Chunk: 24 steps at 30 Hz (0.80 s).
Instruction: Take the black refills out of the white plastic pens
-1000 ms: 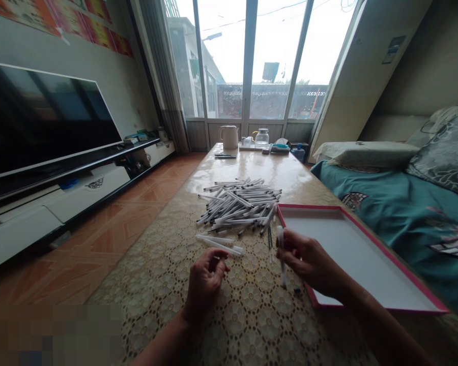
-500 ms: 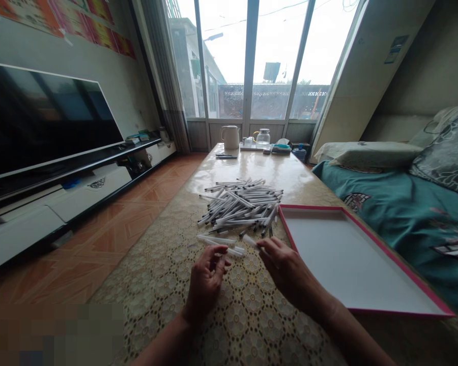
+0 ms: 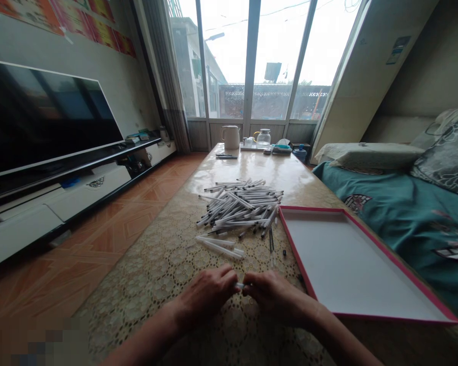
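Note:
My left hand [image 3: 208,293] and my right hand [image 3: 272,296] meet low over the lace-patterned table [image 3: 164,264], fingers curled. Between their fingertips they pinch a small white pen part [image 3: 239,286], mostly hidden by the fingers. Beyond my hands lie a few loose white pen barrels [image 3: 219,246] and thin dark refills [image 3: 270,239]. Further back sits a big pile of white pens [image 3: 241,206]. A shallow white tray with a pink rim [image 3: 366,264] lies just right of my right hand.
A white kettle [image 3: 229,136], a glass jar [image 3: 263,138] and small items stand at the table's far end by the window. A TV [image 3: 41,122] on a low stand runs along the left. A teal-covered bed [image 3: 400,213] with pillows borders the right.
Both hands have drawn back toward me and come together. The right hand, which held a pen upright by the tray a second ago, now joins the left on a small white piece.

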Each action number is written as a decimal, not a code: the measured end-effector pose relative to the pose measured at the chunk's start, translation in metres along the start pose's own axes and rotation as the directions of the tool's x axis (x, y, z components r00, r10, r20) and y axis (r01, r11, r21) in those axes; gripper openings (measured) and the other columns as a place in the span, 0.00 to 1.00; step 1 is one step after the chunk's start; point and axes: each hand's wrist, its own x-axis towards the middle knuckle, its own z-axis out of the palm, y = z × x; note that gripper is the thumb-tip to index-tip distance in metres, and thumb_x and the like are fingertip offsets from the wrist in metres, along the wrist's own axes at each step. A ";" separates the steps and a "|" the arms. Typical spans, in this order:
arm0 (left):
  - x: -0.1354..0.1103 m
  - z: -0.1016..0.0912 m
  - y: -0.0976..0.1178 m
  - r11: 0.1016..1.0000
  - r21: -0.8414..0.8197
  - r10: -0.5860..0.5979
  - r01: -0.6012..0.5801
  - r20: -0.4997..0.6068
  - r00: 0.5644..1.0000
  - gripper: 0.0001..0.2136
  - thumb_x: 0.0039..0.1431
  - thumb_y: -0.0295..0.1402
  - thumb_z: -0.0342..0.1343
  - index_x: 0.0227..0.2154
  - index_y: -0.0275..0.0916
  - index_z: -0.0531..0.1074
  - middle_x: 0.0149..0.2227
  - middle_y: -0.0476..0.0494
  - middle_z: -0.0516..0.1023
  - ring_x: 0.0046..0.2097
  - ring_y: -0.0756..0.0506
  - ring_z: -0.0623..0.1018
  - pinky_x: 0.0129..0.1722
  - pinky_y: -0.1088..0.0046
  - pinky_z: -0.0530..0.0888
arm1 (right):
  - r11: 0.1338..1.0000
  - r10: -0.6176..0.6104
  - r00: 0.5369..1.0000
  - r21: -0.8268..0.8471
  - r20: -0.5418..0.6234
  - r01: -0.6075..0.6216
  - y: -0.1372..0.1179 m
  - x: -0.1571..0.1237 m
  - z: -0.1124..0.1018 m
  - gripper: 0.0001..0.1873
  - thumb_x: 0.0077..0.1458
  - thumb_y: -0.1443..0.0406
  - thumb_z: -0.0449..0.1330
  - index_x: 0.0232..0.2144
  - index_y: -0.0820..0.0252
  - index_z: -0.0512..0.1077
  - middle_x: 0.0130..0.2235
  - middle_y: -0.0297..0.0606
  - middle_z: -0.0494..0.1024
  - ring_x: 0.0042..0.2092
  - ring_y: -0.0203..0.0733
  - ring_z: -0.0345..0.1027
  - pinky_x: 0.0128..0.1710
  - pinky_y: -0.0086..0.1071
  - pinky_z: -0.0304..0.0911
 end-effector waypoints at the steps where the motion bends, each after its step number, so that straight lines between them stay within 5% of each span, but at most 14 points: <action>1: -0.001 0.002 -0.003 0.999 0.015 0.039 -0.038 -0.017 0.999 0.08 0.62 0.34 0.47 0.29 0.40 0.67 0.28 0.48 0.71 0.24 0.50 0.68 0.22 0.76 0.61 | 1.000 -0.008 1.000 -0.007 0.003 0.008 0.000 0.001 0.001 0.14 0.62 0.61 0.48 0.26 0.58 0.65 0.22 0.28 0.66 0.24 0.30 0.53 0.24 0.24 0.46; 9: -0.004 0.011 -0.013 0.974 -0.225 -0.032 0.013 -0.081 0.996 0.14 0.63 0.34 0.44 0.23 0.39 0.65 0.21 0.51 0.66 0.22 0.51 0.64 0.22 0.76 0.58 | 0.952 -0.085 0.994 -0.300 -0.064 0.062 -0.002 0.006 0.013 0.10 0.62 0.62 0.50 0.29 0.57 0.64 0.23 0.28 0.71 0.21 0.31 0.56 0.21 0.29 0.40; 15: 0.007 -0.003 -0.017 0.832 -0.545 -0.134 0.106 -0.011 0.991 0.19 0.63 0.37 0.40 0.17 0.39 0.62 0.18 0.54 0.56 0.21 0.51 0.58 0.22 0.76 0.56 | 0.857 -0.189 0.974 -0.506 -0.126 0.101 -0.009 0.011 0.009 0.07 0.62 0.68 0.50 0.30 0.57 0.64 0.27 0.32 0.74 0.24 0.37 0.65 0.22 0.31 0.40; 19: 0.007 -0.005 -0.017 0.739 -0.650 -0.184 0.175 0.055 0.981 0.23 0.63 0.44 0.38 0.15 0.39 0.60 0.17 0.54 0.53 0.20 0.51 0.55 0.21 0.77 0.54 | 0.873 -0.188 0.970 -0.479 -0.155 0.093 -0.010 0.012 0.010 0.08 0.62 0.65 0.50 0.30 0.57 0.64 0.28 0.33 0.74 0.27 0.37 0.66 0.23 0.30 0.43; 24: 0.001 0.005 -0.015 0.860 -0.503 -0.122 0.080 -0.050 0.991 0.18 0.62 0.41 0.42 0.20 0.38 0.65 0.20 0.52 0.62 0.24 0.50 0.62 0.24 0.76 0.59 | 0.969 -0.031 0.993 -0.246 -0.110 0.003 -0.007 0.007 0.006 0.12 0.63 0.61 0.49 0.28 0.57 0.65 0.22 0.29 0.70 0.22 0.31 0.59 0.21 0.27 0.42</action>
